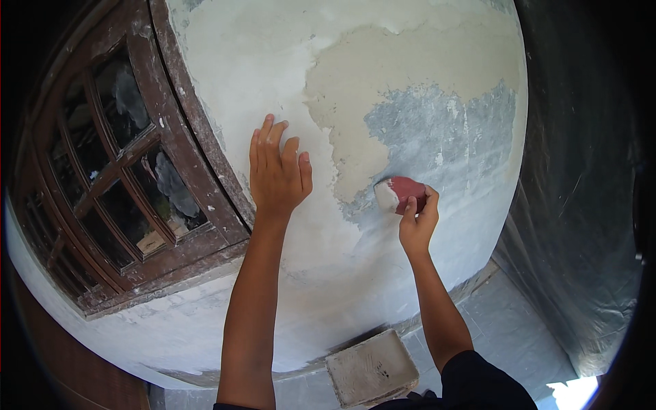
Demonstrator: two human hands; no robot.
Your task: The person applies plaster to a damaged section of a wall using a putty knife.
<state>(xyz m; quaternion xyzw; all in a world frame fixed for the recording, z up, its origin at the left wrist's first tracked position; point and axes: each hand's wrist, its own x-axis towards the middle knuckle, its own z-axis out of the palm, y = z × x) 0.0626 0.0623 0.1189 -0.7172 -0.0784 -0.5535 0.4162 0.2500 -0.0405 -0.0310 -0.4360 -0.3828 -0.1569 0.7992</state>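
My right hand (pixel 419 229) grips a small red putty scraper (pixel 411 188), thumb on the near face. White paste is smeared over its left part. The scraper's left edge meets the wall (pixel 321 253) at the lower left of a grey bare patch (pixel 444 130). Above and left of that patch spreads a beige coat (pixel 369 61) with ragged edges. My left hand (pixel 279 167) is raised on the white part of the wall, left of the beige coat, fingers apart and holding nothing. Whether its palm touches the wall is hidden.
A brown wooden window (pixel 160 137) with several glass panes and white splashes fills the left side. Below me at the wall's foot sits a paste-smeared rectangular tray (pixel 372 369). Dark plastic sheeting (pixel 574 205) hangs on the right, above a grey floor (pixel 509 328).
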